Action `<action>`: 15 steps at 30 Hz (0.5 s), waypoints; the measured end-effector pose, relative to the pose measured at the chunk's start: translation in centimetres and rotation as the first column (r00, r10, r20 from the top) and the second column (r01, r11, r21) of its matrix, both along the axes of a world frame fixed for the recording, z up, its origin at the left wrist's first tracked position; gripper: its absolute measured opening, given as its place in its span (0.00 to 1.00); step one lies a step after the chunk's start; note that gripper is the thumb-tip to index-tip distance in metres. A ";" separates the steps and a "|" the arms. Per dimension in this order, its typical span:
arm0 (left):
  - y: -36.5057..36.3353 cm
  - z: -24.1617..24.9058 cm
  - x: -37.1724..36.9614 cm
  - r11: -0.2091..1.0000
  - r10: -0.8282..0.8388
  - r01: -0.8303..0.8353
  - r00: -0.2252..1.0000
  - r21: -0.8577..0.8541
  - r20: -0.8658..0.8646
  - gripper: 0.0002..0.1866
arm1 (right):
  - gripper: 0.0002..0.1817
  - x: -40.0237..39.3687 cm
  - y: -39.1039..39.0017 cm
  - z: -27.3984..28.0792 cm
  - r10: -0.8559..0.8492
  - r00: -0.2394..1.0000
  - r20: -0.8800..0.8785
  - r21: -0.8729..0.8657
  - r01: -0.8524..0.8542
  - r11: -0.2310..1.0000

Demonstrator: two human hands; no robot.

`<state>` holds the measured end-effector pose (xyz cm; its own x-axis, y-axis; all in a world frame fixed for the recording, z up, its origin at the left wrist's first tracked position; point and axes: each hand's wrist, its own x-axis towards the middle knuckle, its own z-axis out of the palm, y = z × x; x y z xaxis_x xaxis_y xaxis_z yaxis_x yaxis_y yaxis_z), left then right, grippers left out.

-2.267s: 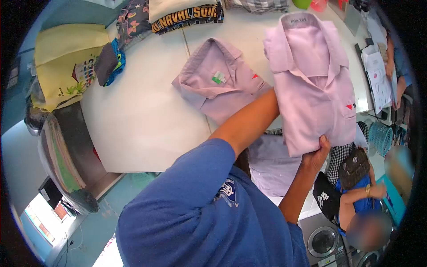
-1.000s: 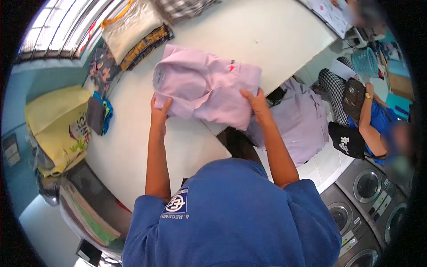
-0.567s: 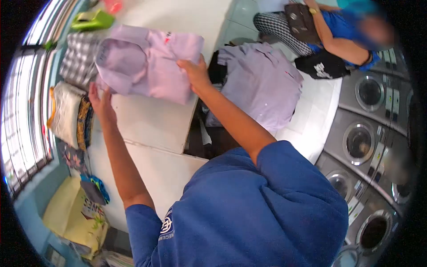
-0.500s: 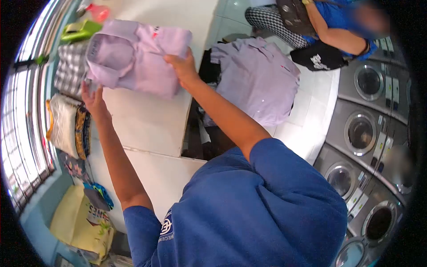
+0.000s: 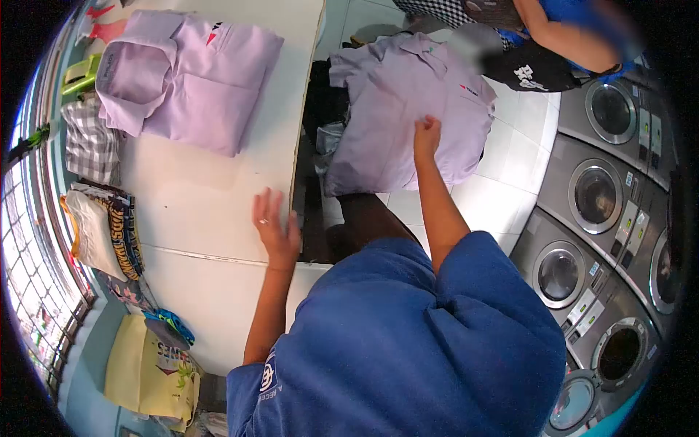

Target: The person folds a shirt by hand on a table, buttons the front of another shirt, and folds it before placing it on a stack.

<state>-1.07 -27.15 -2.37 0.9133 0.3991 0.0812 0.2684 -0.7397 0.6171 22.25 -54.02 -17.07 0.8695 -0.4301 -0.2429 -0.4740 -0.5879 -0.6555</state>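
White table (image 5: 211, 211) on the left: yellow bag (image 5: 149, 364) at its near end, stacked folded clothes (image 5: 109, 226) and a plaid piece (image 5: 89, 142) along the window side. Folded lilac shirt (image 5: 186, 80) lies flat at the far end, nothing touching it. Left hand (image 5: 273, 226) open, fingers spread, hovering at the table edge, holding nothing. Right hand (image 5: 427, 135) reaches past the table, fingers pinching the unfolded lilac shirt (image 5: 408, 109) draped on the pile beside it. Washing machines (image 5: 593, 193) line the right; another person's arm (image 5: 564, 36) top right.
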 end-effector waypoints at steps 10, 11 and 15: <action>-3.9 1.9 0.3 0.935 -0.227 0.225 0.974 -0.275 0.026 0.13 | 0.21 -3.2 11.1 -4.4 0.408 0.905 -0.119 -0.104 -0.420 0.902; -3.7 1.9 0.5 0.939 -0.215 0.215 0.976 -0.269 0.029 0.13 | 0.19 -2.7 10.7 -5.2 0.372 0.895 -0.245 -0.106 -0.406 0.908; -3.5 2.0 0.8 0.928 -0.133 0.140 0.990 -0.346 0.045 0.18 | 0.15 -2.2 9.3 -0.5 0.224 0.884 -0.411 0.457 -0.013 0.889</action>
